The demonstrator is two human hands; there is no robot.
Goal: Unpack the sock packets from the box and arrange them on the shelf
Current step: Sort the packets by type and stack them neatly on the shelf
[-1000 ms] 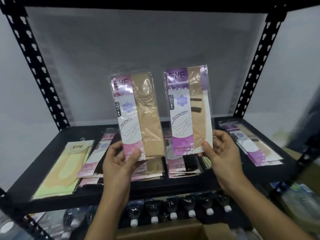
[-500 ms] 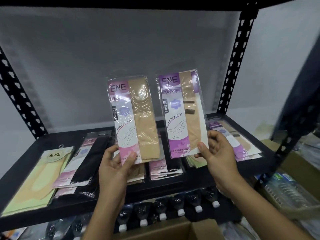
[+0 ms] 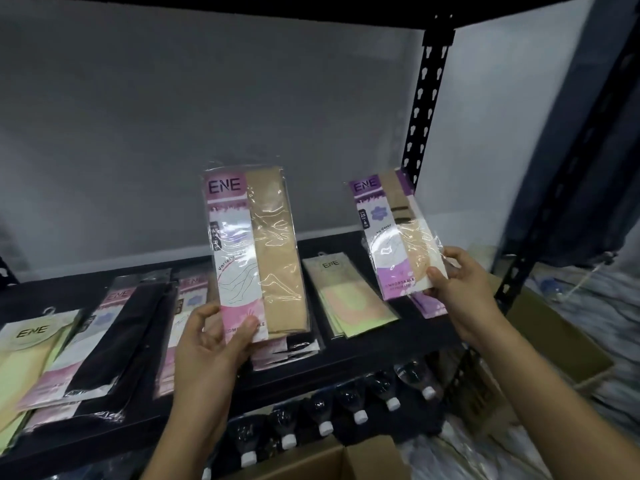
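Observation:
My left hand (image 3: pixel 211 344) pinches the bottom of a pink-labelled packet of tan socks (image 3: pixel 256 251), held upright above the black shelf (image 3: pixel 381 348). My right hand (image 3: pixel 460 285) grips the lower right corner of a purple-labelled packet of beige socks (image 3: pixel 394 233), tilted and held over the shelf's right end. On the shelf lie stacks of packets: pale green ones (image 3: pixel 24 355) at the far left, black sock packets (image 3: pixel 114 341), pink-labelled ones (image 3: pixel 287 351) under the left packet, green ones (image 3: pixel 349 296), and purple ones (image 3: pixel 429 306) beneath my right hand. The open cardboard box (image 3: pixel 346 459) shows at the bottom edge.
A black perforated upright (image 3: pixel 426 109) stands at the shelf's right rear corner. Bottles with white caps (image 3: pixel 325 420) lie on the level below. Another cardboard box (image 3: pixel 561 344) sits on the floor to the right. A grey wall (image 3: pixel 207 116) backs the shelf.
My right hand has carried the purple-labelled packet to the right, away from the pink one, and lowered it toward the shelf's right end. The view has swung left; my left hand keeps its packet upright.

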